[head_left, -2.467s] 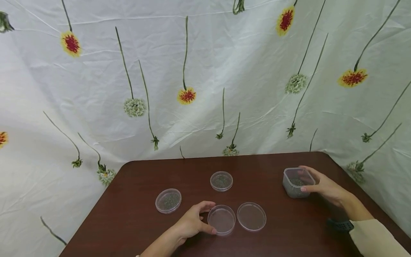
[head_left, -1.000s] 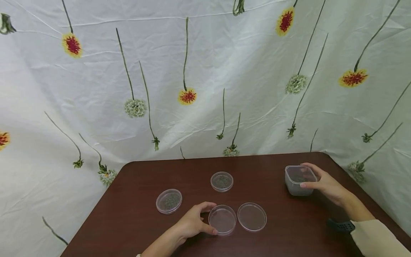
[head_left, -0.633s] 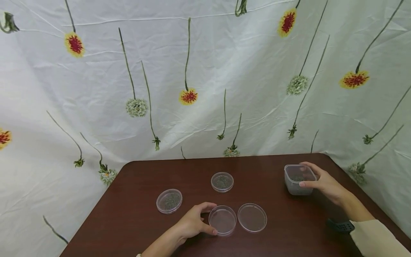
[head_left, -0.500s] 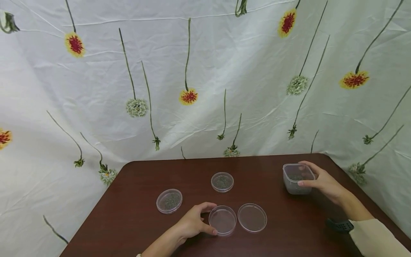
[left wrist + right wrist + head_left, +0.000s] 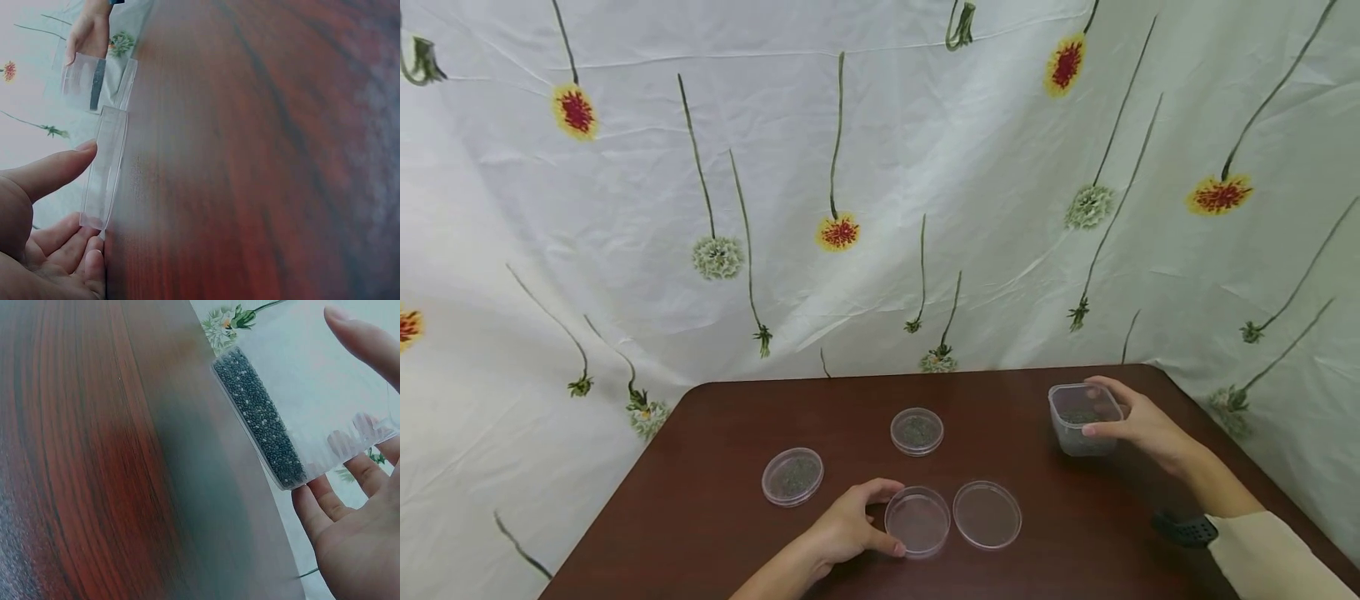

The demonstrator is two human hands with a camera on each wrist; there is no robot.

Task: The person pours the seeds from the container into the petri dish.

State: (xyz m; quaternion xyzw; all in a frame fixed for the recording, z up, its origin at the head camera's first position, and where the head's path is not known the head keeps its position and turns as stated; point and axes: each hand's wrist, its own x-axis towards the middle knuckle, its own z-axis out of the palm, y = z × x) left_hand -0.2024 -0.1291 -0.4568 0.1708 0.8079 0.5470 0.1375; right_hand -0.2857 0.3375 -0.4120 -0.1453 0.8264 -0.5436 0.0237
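Note:
At the right of the head view, my right hand (image 5: 1138, 425) grips a square clear plastic tub (image 5: 1084, 421) by its sides, thumb in front and fingers behind. Small dark speckled seeds (image 5: 256, 419) fill its lower part. The tub looks raised off the table and is roughly upright. My left hand (image 5: 850, 525) holds the rim of a clear petri dish (image 5: 917, 521) between thumb and fingers, and the dish stands on the table. No seeds show in it. Right beside it lies another clear round dish or lid (image 5: 987, 515).
Two covered-looking petri dishes with a layer of seeds stand farther back: one dish (image 5: 792, 477) at the left, one dish (image 5: 917, 431) in the middle. The dark wooden table (image 5: 715, 467) ends at a white flower-print cloth (image 5: 880, 275).
My right hand has raised the tub slightly and carried it a little to the left. The left hand and the dishes stay in place; the head view has shifted slightly.

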